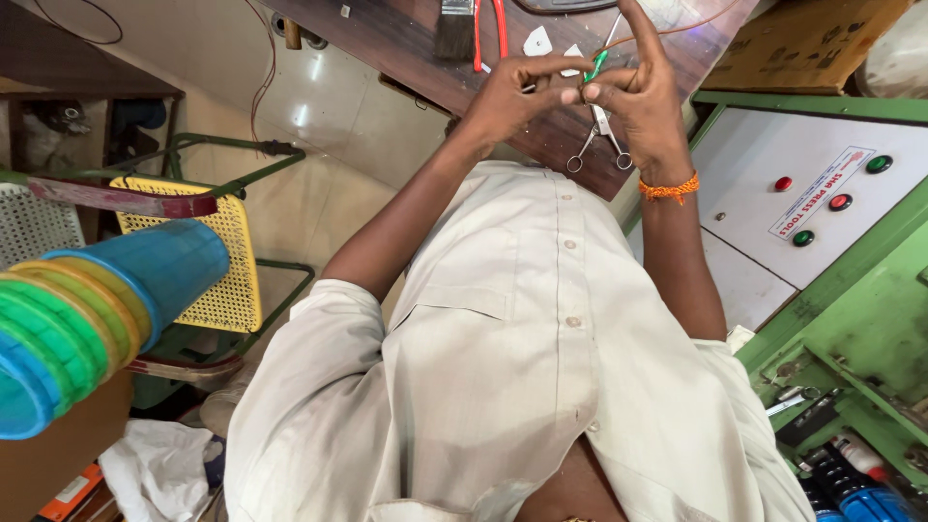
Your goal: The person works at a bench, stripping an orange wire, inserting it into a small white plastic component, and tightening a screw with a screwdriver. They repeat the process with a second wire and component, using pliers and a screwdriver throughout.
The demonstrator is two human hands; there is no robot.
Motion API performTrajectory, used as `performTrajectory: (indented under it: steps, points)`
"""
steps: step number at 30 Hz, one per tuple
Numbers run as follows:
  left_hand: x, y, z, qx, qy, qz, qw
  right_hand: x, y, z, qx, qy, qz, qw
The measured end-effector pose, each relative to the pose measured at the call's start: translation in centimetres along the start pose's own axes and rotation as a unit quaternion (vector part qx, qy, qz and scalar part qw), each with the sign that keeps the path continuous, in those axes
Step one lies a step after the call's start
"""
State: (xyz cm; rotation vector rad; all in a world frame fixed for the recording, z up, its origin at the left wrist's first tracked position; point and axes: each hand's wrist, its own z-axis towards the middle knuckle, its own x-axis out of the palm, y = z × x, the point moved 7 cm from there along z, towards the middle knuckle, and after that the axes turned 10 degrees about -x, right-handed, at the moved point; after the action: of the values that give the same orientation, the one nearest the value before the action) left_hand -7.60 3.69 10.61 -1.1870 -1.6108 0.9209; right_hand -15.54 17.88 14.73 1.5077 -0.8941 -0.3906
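Observation:
Both my hands are raised together over a dark wooden table (406,48). My right hand (643,101), with an orange thread on its wrist, pinches a small green-handled tool (596,66), and its forefinger points up. My left hand (512,97) is closed on a small metal piece (531,87) right next to that tool. A thin orange wire (677,29) runs from the table's far side toward my fingers. Small steel scissors (599,140) lie on the table just under my hands. My pale shirt fills the lower middle of the view.
Red-handled pliers (488,34) and a brush (454,24) lie farther back on the table. A white control panel (764,184) with red and green buttons sits right, on a green machine frame (851,329). A yellow perforated chair (227,271) and stacked coloured plastic tubs (87,309) stand left.

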Motion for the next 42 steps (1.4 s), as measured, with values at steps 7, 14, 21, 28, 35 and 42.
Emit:
performTrajectory:
  steps: [7, 14, 21, 28, 35, 42]
  points:
    - [0.1, 1.1, 0.8, -0.006, -0.007, -0.036, 0.999, 0.2, -0.8, -0.1, 0.008, -0.004, -0.002, 1.0]
    - [-0.8, 2.0, 0.8, -0.023, -0.051, -0.151, 0.987, 0.7, -2.6, -0.5, 0.011, -0.014, -0.037, 0.999]
    - [-1.9, 2.9, 1.5, -0.049, -0.083, -0.236, 0.967, 2.4, -1.1, -0.4, -0.11, -0.026, -0.058, 0.992]
    - [-0.1, 3.9, 1.5, -0.103, -0.063, -0.41, 0.904, 1.4, -1.0, -0.1, -0.12, -0.141, -0.081, 0.979]
    - [-0.9, 4.1, 1.4, -0.066, -0.034, -0.54, 0.839, 1.4, -0.4, -0.8, -0.144, -0.141, -0.074, 0.977]
    - [0.3, 2.9, 0.8, -0.058, 0.01, -0.536, 0.842, 4.8, 3.0, -0.8, -0.313, -0.033, -0.291, 0.904]
